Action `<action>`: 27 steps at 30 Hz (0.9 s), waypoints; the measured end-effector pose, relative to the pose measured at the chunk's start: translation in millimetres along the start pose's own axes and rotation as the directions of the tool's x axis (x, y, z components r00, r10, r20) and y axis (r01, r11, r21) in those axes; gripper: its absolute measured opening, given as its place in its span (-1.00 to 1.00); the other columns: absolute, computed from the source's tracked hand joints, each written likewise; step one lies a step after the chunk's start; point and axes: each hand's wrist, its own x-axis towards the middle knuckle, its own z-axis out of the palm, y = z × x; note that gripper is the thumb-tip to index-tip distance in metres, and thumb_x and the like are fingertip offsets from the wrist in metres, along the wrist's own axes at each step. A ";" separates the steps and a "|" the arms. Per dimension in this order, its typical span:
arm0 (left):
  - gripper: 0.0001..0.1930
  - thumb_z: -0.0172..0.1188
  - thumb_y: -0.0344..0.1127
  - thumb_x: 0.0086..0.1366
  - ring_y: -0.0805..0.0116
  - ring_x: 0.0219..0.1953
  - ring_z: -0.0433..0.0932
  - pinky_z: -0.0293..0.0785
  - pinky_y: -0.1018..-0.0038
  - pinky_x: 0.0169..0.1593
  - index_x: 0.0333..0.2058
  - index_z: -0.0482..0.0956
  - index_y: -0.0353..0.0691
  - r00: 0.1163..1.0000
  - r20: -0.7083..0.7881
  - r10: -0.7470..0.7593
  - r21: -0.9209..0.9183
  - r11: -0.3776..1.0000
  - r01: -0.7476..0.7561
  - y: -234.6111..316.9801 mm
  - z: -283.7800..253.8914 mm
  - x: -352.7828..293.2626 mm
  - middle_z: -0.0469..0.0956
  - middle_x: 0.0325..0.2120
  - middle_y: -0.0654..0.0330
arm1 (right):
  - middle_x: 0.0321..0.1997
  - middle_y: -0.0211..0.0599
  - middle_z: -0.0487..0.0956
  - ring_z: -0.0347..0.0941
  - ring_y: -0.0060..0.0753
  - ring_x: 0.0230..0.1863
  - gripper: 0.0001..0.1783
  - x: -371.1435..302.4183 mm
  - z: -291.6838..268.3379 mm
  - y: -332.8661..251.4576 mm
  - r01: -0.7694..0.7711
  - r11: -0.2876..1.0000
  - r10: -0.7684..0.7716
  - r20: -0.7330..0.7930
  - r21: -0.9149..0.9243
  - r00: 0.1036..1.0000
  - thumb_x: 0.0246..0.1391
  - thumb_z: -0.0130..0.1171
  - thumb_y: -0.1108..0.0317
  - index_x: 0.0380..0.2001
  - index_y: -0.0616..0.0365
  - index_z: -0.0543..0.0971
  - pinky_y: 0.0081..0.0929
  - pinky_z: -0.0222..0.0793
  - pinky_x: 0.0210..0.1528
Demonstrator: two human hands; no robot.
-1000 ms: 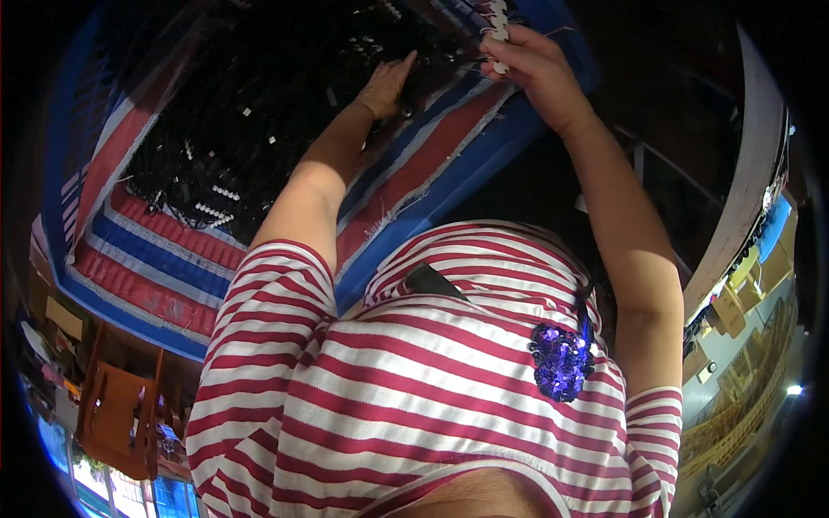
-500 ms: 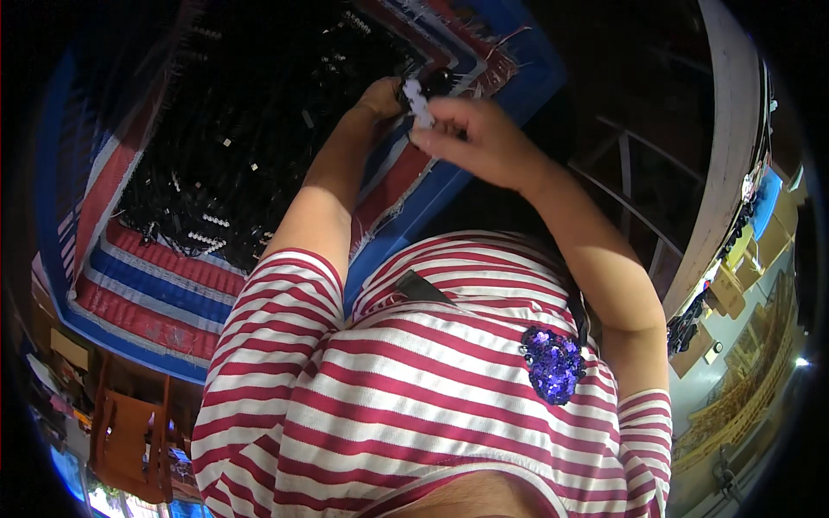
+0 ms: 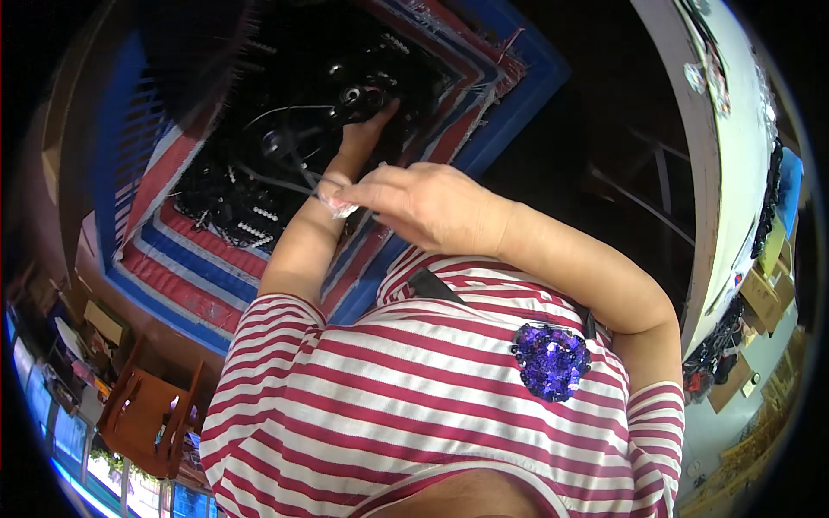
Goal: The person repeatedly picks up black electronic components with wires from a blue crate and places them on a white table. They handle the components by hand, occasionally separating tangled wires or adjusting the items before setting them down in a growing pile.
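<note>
My left hand [image 3: 370,131] reaches over a blue crate [image 3: 518,82] and holds a glossy black object with round parts [image 3: 356,100]; its exact kind is unclear, and most of the fingers are hidden. My right hand [image 3: 427,203], nearer to me, is closed in a pinch on a small crumpled, clear-whitish plastic piece [image 3: 339,205], in front of my left forearm. Blurred dark strands [image 3: 289,177] run from near that piece toward the black object. Beneath lies a heap of black items [image 3: 216,186] with rows of white dots, inside the crate's striped woven lining [image 3: 186,255].
A pale, curved-looking surface edge [image 3: 704,173] stands at the right, with small things lying on it. Cardboard boxes [image 3: 764,298] are beyond it. An orange-brown wooden chair [image 3: 147,419] is at the lower left. Frayed cloth edges [image 3: 509,71] hang at the crate's far corner.
My right hand has moved left and toward me, away from my left hand, with the whitish piece in its fingers. The black object and blurred strands now show more plainly. The view has shifted a little.
</note>
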 end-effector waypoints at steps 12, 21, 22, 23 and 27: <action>-0.88 0.06 -0.56 0.12 0.39 -0.26 0.40 0.30 0.41 -0.03 -0.40 0.36 -0.19 0.961 -0.165 0.222 -0.385 0.883 -0.270 237.7 -106.4 -17.3 0.43 -0.41 0.21 | -0.10 -0.21 0.48 0.48 -0.21 -0.22 -0.53 -95.1 -32.6 -49.3 0.029 0.964 -0.051 -0.076 -0.264 0.996 -0.22 0.11 0.52 -0.10 0.16 0.43 -0.35 0.36 -0.10; -0.89 0.02 -0.57 0.16 0.34 -0.19 0.40 0.25 0.27 0.09 -0.34 0.35 -0.25 0.832 -0.051 0.553 -0.229 0.804 -0.548 413.7 -129.8 -25.6 0.41 -0.37 0.16 | -0.38 -0.26 0.55 0.48 -0.24 -0.36 -0.70 -173.4 -42.7 -69.6 -0.083 0.969 -0.011 -0.375 -0.234 0.927 -0.23 0.07 0.58 -0.31 0.16 0.53 -0.39 0.40 -0.27; -0.89 0.03 -0.57 0.16 0.35 -0.19 0.40 0.23 0.28 0.10 -0.34 0.35 -0.25 0.809 -0.026 0.587 -0.202 0.789 -0.580 427.0 -126.8 -24.5 0.41 -0.37 0.17 | -0.39 -0.26 0.55 0.48 -0.24 -0.37 -0.70 -178.5 -42.2 -70.2 -0.060 0.964 -0.051 -0.403 -0.258 0.914 -0.25 0.06 0.59 -0.32 0.16 0.53 -0.38 0.40 -0.29; -0.89 0.03 -0.58 0.15 0.36 -0.19 0.40 0.22 0.29 0.11 -0.35 0.35 -0.24 0.780 -0.002 0.625 -0.184 0.767 -0.615 442.1 -123.4 -22.6 0.41 -0.37 0.19 | -0.40 -0.26 0.55 0.48 -0.24 -0.37 -0.70 -184.0 -43.2 -74.6 -0.043 0.955 -0.091 -0.430 -0.292 0.899 -0.26 0.05 0.59 -0.33 0.16 0.54 -0.38 0.40 -0.30; -0.87 0.05 -0.59 0.13 0.43 -0.20 0.38 0.20 0.37 0.09 -0.38 0.35 -0.22 0.620 0.154 0.770 -0.056 0.633 -0.772 502.8 -98.7 -20.6 0.40 -0.37 0.24 | -0.37 -0.26 0.55 0.48 -0.22 -0.34 -0.71 -206.8 -49.0 -89.8 -0.039 0.951 -0.092 -0.402 -0.307 0.911 -0.24 0.08 0.57 -0.32 0.15 0.54 -0.38 0.40 -0.27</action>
